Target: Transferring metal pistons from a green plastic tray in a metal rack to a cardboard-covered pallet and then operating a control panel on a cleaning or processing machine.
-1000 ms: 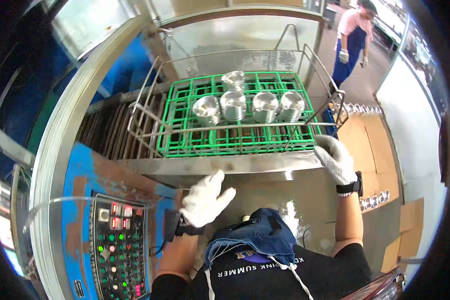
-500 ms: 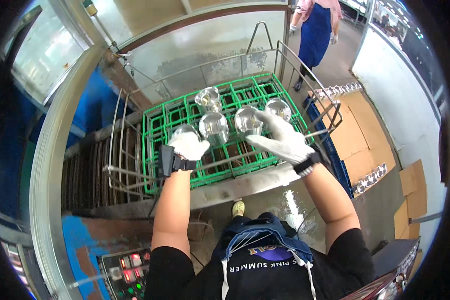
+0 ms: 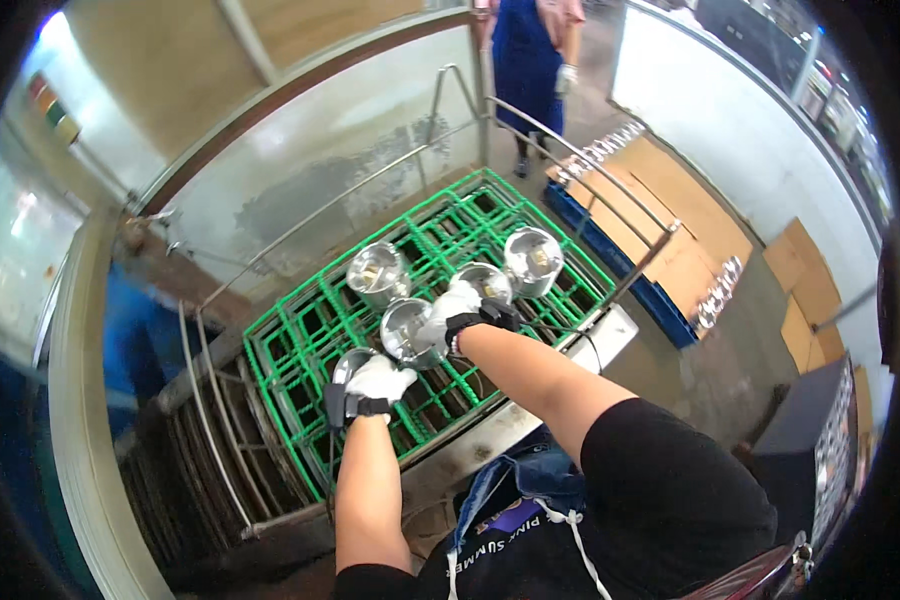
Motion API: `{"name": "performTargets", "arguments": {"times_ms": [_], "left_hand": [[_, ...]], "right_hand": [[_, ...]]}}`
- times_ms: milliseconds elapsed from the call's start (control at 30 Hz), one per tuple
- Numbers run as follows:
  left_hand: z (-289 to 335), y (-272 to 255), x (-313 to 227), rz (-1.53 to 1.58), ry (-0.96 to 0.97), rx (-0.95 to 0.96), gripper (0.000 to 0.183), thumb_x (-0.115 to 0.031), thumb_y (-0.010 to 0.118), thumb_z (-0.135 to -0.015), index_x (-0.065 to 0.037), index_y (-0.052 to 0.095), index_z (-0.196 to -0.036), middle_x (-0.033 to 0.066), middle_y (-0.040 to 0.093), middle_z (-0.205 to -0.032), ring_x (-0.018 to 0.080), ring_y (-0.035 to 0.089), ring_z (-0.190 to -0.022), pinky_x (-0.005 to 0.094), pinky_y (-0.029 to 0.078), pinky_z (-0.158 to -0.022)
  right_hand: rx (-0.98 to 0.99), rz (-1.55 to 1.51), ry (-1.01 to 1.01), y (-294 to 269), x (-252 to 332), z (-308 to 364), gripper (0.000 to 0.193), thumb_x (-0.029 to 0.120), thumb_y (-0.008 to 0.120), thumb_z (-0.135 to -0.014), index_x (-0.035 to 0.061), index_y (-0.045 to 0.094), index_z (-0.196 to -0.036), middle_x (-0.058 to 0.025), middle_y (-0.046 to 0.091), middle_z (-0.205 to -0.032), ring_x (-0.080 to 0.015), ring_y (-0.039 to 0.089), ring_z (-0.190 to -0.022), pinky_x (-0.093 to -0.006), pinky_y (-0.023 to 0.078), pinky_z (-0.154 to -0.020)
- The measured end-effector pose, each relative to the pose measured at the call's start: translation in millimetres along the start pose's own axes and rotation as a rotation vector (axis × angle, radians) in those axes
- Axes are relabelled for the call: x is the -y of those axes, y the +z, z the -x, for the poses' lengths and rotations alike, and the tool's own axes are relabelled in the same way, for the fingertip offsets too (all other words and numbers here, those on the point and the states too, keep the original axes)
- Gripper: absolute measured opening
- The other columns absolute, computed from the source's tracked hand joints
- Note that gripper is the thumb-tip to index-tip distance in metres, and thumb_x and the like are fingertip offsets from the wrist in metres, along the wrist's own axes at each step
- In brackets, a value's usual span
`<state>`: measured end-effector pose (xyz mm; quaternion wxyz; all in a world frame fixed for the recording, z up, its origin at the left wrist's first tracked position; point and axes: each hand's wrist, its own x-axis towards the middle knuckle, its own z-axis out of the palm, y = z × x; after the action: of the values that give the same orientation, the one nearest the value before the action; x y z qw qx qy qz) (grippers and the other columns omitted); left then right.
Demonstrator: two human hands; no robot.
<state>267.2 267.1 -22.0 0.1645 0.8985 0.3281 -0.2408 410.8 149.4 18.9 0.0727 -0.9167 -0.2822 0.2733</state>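
Several shiny, round metal cups stand in a green-coated wire rack. My left hand (image 3: 382, 380), in a white glove, grips the near-left metal cup (image 3: 349, 362) and covers part of it. My right hand (image 3: 454, 316), also gloved in white, is closed against the right side of the middle metal cup (image 3: 402, 328); its fingertips are partly hidden. Just beyond the right hand is another metal cup (image 3: 484, 281), partly covered by it. Farther back are a far-left metal cup (image 3: 377, 272) and a far-right metal cup (image 3: 533, 260), both untouched.
A metal guard rail (image 3: 322, 212) surrounds the green rack (image 3: 300, 330). To the right, brown cardboard (image 3: 685, 235) lies on a blue pallet (image 3: 625, 268) with rows of shiny metal pieces. A person in a blue apron (image 3: 528, 65) stands beyond the rail.
My right hand has moved left from the right-hand cups to the middle cup, and its spread fingers have drawn together. The left hand stays at the near-left cup. The whole view has turned.
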Motion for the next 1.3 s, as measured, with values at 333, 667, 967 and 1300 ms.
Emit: {"name": "performTargets", "arguments": {"times_ms": [333, 667, 967, 1300], "left_hand": [[-2, -9, -11, -0.036, -0.04, -0.006, 0.061, -0.048, 0.068, -0.064, -0.004, 0.071, -0.105, 0.0226, 0.067, -0.113, 0.0357, 0.063, -0.109, 0.0429, 0.047, -0.097], [-29, 18, 24, 0.225, -0.045, -0.141, 0.043, -0.03, 0.076, -0.058, -0.001, 0.073, -0.09, 0.0138, 0.073, -0.09, 0.0279, 0.069, -0.083, 0.0346, 0.054, -0.075], [-55, 12, 52, -0.056, 0.492, -0.424, 0.031, -0.03, 0.066, -0.08, -0.004, 0.071, -0.097, 0.0112, 0.072, -0.092, 0.0241, 0.069, -0.08, 0.0338, 0.053, -0.074], [78, -28, -40, 1.612, 0.573, -0.334, 0.032, -0.013, 0.059, -0.08, 0.0, 0.06, -0.11, 0.0129, 0.064, -0.099, 0.0256, 0.064, -0.086, 0.0395, 0.053, -0.074]], "right_hand": [[-0.027, 0.056, -0.063, 2, -23, -17, 0.055, 0.047, 0.067, -0.073, 0.0018, 0.072, -0.104, -0.0238, 0.063, -0.114, -0.0334, 0.064, -0.107, -0.0406, 0.053, -0.087], [-0.202, 0.037, -0.25, -13, -22, 12, 0.039, 0.04, 0.062, -0.07, 0.0065, 0.077, -0.084, -0.0193, 0.071, -0.085, -0.0346, 0.07, -0.082, -0.0441, 0.057, -0.074], [-0.477, -0.473, -0.603, -103, -53, 177, 0.037, 0.041, 0.071, -0.07, 0.0044, 0.071, -0.076, -0.013, 0.064, -0.062, -0.026, 0.062, -0.056, -0.0375, 0.049, -0.054], [-0.426, -0.669, -0.375, -82, -229, 341, 0.033, 0.03, 0.07, -0.071, 0.0002, 0.067, -0.083, -0.0162, 0.063, -0.076, -0.0297, 0.063, -0.073, -0.0403, 0.049, -0.065]]}}
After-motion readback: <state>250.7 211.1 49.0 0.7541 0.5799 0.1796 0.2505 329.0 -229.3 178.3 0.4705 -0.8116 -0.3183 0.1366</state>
